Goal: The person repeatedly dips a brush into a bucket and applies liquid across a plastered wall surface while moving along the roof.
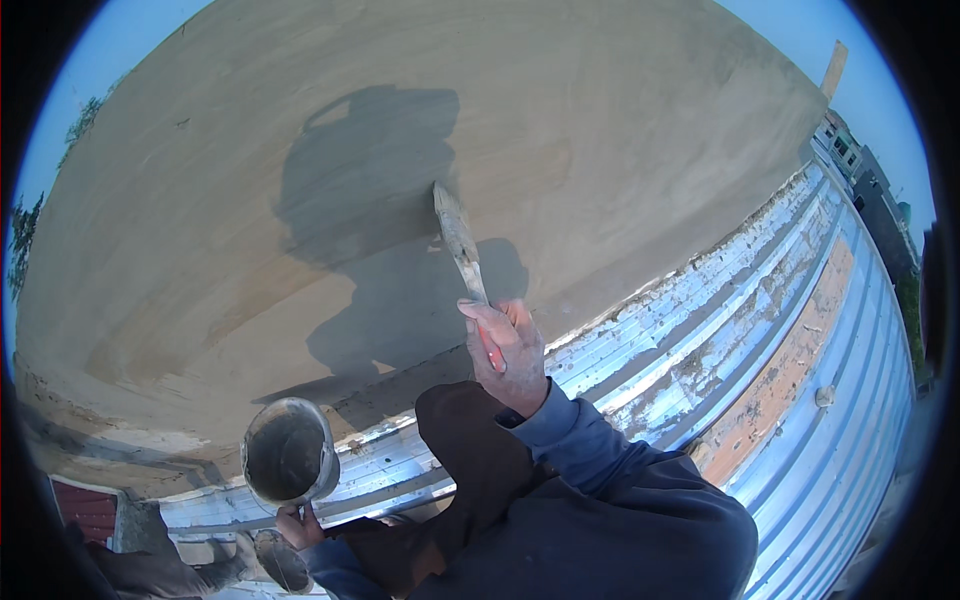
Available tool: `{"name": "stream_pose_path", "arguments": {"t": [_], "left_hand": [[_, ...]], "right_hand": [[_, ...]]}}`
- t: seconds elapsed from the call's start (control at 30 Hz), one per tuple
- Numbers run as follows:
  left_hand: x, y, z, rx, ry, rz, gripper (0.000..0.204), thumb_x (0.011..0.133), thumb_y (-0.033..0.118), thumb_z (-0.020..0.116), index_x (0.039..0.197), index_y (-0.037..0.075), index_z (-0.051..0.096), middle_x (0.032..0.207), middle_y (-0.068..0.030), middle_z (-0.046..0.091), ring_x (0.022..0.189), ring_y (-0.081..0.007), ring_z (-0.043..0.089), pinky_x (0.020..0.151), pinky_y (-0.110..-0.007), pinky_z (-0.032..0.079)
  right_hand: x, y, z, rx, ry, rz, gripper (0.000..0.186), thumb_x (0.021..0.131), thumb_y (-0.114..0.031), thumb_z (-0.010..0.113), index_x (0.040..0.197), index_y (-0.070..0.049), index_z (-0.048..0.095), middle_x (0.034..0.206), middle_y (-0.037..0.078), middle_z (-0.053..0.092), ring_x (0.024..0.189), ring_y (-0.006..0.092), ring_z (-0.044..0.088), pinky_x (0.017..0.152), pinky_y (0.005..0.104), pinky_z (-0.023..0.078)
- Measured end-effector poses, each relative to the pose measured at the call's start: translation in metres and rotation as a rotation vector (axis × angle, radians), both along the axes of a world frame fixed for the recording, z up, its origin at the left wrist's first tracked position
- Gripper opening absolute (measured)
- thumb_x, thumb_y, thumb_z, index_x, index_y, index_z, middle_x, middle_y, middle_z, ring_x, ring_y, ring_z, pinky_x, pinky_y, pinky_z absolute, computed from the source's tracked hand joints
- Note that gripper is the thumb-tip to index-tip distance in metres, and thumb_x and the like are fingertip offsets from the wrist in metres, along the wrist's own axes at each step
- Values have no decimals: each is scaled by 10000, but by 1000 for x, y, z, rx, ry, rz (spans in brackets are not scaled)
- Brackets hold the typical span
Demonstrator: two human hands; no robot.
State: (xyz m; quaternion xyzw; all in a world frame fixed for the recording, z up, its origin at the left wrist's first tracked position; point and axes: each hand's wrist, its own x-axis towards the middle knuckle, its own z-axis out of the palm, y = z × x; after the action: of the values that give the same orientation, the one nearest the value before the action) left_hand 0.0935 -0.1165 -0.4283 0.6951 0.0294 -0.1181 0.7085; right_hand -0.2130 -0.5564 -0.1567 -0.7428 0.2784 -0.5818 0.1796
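Note:
My right hand (508, 352) is closed around the red handle of a flat brush (456, 232), its head pale and coated with grey. The brush points up, and its tip is at or close to the smooth grey-brown plastered wall (640, 150); whether it touches I cannot tell. At the lower left, my left hand (298, 527) grips the near edge of a grey bucket (328, 455), fingers partly hidden. The bucket is tilted toward me, its inside dark and smeared with grey; its contents are hard to make out. My shadow falls on the wall around the brush.
Corrugated metal roofing (850, 400), spattered with mortar, runs along the wall's foot and off to the right. A wooden plank (775, 375) lies on it. A second bucket (283, 562) is below my left hand, beside a brown-clothed limb (150, 575) at lower left.

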Motion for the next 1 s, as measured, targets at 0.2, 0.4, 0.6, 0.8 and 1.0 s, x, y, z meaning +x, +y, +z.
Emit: {"name": "stream_pose_path", "arguments": {"t": [0.2,0.4,0.6,0.8,1.0], "left_hand": [[-24,-4,16,-39,-32,98,76,816,92,515,828,40,461,932,-62,456,968,-181,445,972,-406,401],[-34,-11,31,204,-152,8,57,841,55,514,851,9,480,925,-73,459,988,-158,450,935,-367,419],[-33,3,15,38,-110,52,128,838,91,593,842,9,495,956,-78,489,989,-173,460,921,-380,432],[-44,-4,23,-351,97,213,51,776,61,535,811,37,510,970,-86,517,981,-227,495,914,-418,445],[-52,-32,73,-551,296,338,189,736,38,515,915,10,567,982,-109,581,921,-252,565,821,-422,512]], "right_hand": [[-35,-49,21,-38,54,-414,323,897,-32,603,1220,-42,597,907,140,579,757,260,555,695,365,473],[20,4,0,-68,110,134,326,890,-60,615,1214,-23,591,998,152,605,814,274,577,728,364,487],[-11,-8,4,-72,68,-368,337,925,-104,586,1240,15,570,993,153,594,857,293,580,769,392,475],[13,-40,3,-175,145,-341,324,944,-87,551,1237,52,548,997,168,610,801,286,556,729,394,460],[133,92,-5,-156,137,239,343,894,-74,615,1214,40,567,1046,174,635,809,299,594,709,383,503]]}}
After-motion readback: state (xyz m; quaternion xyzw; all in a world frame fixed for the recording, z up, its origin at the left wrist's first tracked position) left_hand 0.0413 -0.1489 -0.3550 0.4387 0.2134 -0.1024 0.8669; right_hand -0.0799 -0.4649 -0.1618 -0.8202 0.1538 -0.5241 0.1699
